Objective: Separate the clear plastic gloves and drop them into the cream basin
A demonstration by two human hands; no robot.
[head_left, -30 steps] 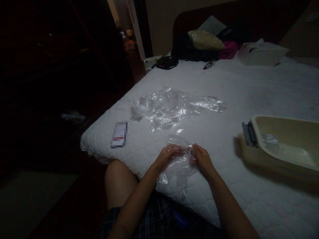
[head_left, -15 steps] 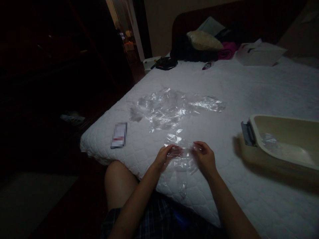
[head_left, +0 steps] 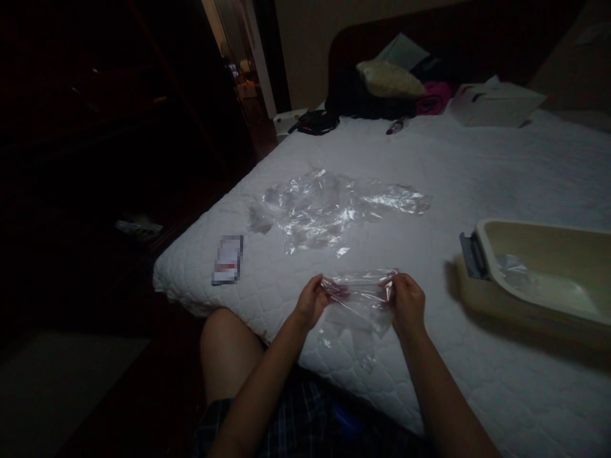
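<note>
In the frame's lower centre, the left hand and right hand, fingers nearly closed, are pinching a clear plastic bag, which is stretching between them, shiny and creased.

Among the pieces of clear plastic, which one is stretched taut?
The held piece, between left hand and right hand; the crumpled spread lies loose on the bed, another piece inside the tub.

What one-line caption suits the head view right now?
The left hand and right hand hold clear plastic film taut between them over a white quilted bed, a cream bin at right.
</note>
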